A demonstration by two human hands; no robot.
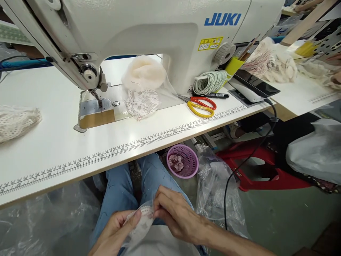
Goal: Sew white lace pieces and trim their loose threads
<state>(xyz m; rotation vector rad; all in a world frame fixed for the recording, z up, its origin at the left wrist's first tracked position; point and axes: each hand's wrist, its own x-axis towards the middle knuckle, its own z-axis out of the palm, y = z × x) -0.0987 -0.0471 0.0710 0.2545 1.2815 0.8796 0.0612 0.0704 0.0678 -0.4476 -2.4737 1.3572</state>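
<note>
Over my lap, below the table edge, I hold a piece of white lace fabric [142,224]. My left hand [118,227] pinches it between thumb and fingers on the left side. With bent fingers closed on its upper right edge, my right hand [176,213] grips the same piece; the fingertips partly hide that edge. Above on the table stands a white sewing machine [138,32], its presser foot [99,101] over the metal plate. Beside the foot lies a bundle of cream netting [145,73] with white lace [142,101] in front of it.
Scissors [201,106] with red and yellow handles lie near a black marker [215,95] and a coil of pale cord [210,82]. More lace [18,122] rests at the table's left. A purple basket [190,174], plastic bags [215,185] and a red stool [271,183] stand below.
</note>
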